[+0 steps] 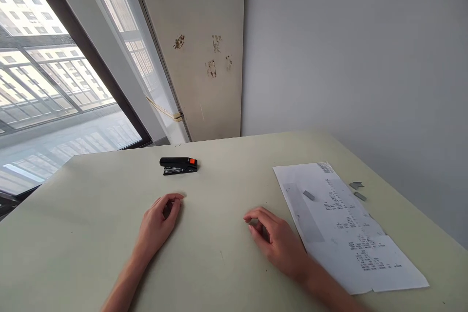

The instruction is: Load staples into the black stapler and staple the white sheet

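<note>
My left hand (160,222) rests on the table with its fingers curled in, the thumb against the index finger and nothing between them. Just beyond it lies a black stapler (178,165) with an orange patch on top, its front end nearest the window side. To the right, my right hand (276,241) rests loosely bent, a small gap between thumb and index finger, holding nothing. Its wrist lies by the left edge of printed paper sheets (343,234), the forearm crossing their near corner. On the paper sits a small grey strip of staples (309,195).
More grey staple strips (360,196) lie on the table right of the paper. The pale table (226,175) reaches a grey wall (347,58) on the right. A window (54,73) is at left, and a stained panel (204,58) stands behind the table.
</note>
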Action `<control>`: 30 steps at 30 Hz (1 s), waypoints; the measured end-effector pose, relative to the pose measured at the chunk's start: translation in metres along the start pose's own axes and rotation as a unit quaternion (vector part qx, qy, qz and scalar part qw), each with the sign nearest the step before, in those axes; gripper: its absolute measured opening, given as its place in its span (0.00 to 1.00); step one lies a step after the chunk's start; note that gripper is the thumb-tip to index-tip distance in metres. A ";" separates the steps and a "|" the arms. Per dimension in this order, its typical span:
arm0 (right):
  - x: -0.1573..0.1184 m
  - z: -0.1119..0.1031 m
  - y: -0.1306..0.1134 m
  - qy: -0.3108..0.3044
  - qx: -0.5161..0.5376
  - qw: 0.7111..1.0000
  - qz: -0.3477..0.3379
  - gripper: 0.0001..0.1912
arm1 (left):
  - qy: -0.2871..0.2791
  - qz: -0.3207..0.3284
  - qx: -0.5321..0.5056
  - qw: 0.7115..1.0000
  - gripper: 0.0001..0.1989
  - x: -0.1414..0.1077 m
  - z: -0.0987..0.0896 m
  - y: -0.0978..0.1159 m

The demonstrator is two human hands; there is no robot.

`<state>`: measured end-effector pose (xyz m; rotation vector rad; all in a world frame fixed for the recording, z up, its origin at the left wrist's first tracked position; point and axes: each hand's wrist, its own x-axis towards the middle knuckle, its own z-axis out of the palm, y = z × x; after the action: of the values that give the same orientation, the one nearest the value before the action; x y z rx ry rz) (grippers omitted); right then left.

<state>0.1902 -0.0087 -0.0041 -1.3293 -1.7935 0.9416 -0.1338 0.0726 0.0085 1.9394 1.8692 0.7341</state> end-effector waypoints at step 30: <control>0.005 -0.047 0.039 0.207 -0.082 0.961 0.164 0.13 | -0.001 0.019 0.006 1.000 0.18 0.000 0.002 -0.003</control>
<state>0.2470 0.0109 -0.0142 -1.8173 -1.3760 0.6221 -0.1347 0.0727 0.0054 1.9870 1.8438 0.7337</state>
